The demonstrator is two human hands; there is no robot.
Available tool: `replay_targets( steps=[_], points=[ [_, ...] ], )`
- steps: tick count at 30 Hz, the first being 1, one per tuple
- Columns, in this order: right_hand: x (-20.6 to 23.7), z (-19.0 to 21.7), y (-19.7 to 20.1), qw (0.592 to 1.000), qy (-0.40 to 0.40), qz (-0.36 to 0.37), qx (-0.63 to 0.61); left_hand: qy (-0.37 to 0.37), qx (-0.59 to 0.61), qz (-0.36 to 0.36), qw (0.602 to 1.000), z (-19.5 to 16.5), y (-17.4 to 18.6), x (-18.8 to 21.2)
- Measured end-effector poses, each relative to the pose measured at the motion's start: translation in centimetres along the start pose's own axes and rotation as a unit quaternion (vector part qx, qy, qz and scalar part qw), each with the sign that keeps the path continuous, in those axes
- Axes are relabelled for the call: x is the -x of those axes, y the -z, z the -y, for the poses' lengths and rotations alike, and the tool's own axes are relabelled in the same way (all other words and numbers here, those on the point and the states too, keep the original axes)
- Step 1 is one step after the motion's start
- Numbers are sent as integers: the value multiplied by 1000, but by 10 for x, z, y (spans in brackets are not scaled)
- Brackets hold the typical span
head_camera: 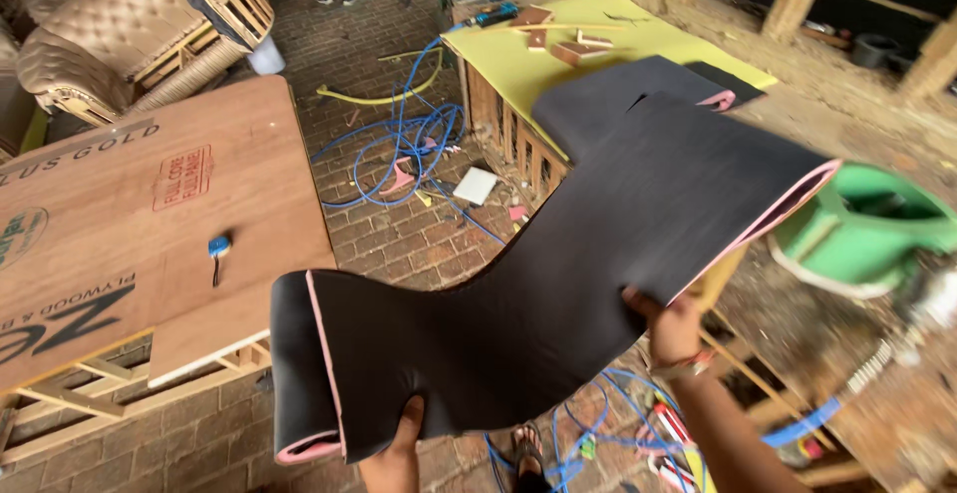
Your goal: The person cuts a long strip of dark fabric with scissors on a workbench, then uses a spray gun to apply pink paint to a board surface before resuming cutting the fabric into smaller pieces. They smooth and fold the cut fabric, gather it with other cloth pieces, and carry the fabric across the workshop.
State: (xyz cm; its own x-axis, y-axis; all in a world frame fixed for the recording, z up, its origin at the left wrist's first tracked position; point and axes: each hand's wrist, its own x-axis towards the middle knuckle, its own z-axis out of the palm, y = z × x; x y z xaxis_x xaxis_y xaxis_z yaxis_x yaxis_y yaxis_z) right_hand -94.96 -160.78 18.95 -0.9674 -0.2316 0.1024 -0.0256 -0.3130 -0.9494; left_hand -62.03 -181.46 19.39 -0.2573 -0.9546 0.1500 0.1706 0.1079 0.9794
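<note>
Here, gripped at the near edge by left hand (396, 455) and right hand (674, 328): curved black foam sheet, pink-backed (558, 284), folded double.

Soft even daylight, faint shadows, no glare, motion blur at right edge, wide-angle distortion

You're in a furniture workshop: plywood sheet (150, 214) left, yellow foam bench (558, 54) far right (bare sofa frames (130, 24) behind).
</note>
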Motion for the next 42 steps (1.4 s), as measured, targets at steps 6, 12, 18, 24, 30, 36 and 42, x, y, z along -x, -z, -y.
replay_targets(
  steps=[6, 12, 18, 24, 30, 36, 42],
  points=[
    [-279, 81, -35, 993, 46, -77, -74, 133, 138, 201, 961, -6, -207, -160],
    [-307, -3, 36, 894, -94, -147, 412, 110, -87, 646, 751, 46, -292, -197],
    [-226, -134, 10, 700, -246, -1, 671, 195, -180, 655, 707, 146, -249, -208],
    [-224, -173, -21, 567, -233, -117, 781, 320, -170, 626, 691, 211, -212, -266],
    [-225, -174, -13, 567, -168, -166, 789, 373, -222, 609, 664, 259, -197, -341],
    [-203, -134, -5, 676, -124, -232, 688, 404, -240, 649, 598, 305, -218, -370],
    [-151, -44, 38, 934, 102, -342, -29, 383, -194, 688, 585, 257, -275, -349]
  ],
)
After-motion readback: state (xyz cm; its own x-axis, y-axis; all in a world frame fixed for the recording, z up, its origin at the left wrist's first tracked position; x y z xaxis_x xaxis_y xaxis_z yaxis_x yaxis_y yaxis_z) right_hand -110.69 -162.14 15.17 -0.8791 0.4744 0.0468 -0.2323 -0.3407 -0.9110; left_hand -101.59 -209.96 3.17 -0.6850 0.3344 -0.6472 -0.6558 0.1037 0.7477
